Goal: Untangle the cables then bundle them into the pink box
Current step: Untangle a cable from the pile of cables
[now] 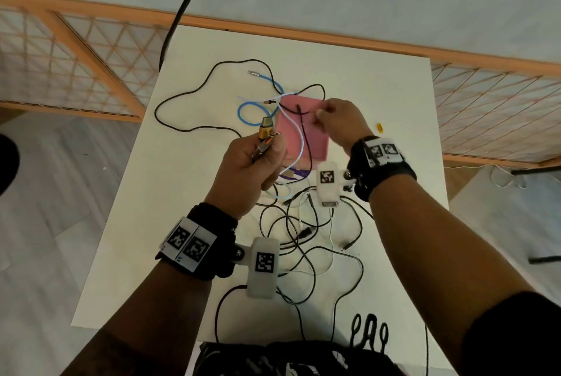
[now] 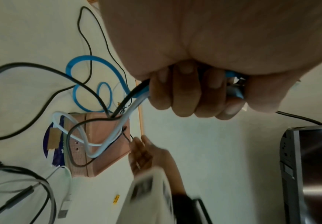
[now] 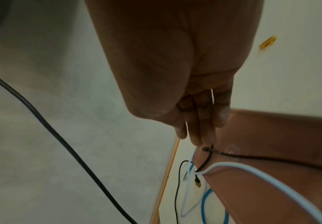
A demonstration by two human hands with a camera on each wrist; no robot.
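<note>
The pink box (image 1: 312, 135) lies mid-table with a white cable (image 1: 299, 138) and a thin black cable (image 1: 306, 144) draped over it. My left hand (image 1: 258, 160), raised left of the box, grips a bundle of cable ends; gold plugs (image 1: 265, 129) stick out of its top. In the left wrist view its curled fingers (image 2: 190, 94) clamp black, blue and white leads. My right hand (image 1: 337, 120) hovers over the box's far right corner and pinches the thin black cable (image 3: 207, 149) at its fingertips. A blue cable (image 1: 247, 114) loops on the table left of the box.
A tangle of black and white cables (image 1: 306, 236) lies on the white table (image 1: 182, 193) between my wrists. A long black loop (image 1: 182, 102) spreads far left. A small yellow piece (image 1: 379, 127) sits right of the box; a purple item (image 1: 296, 173) shows under its near edge. A wooden lattice screen (image 1: 91, 56) stands behind.
</note>
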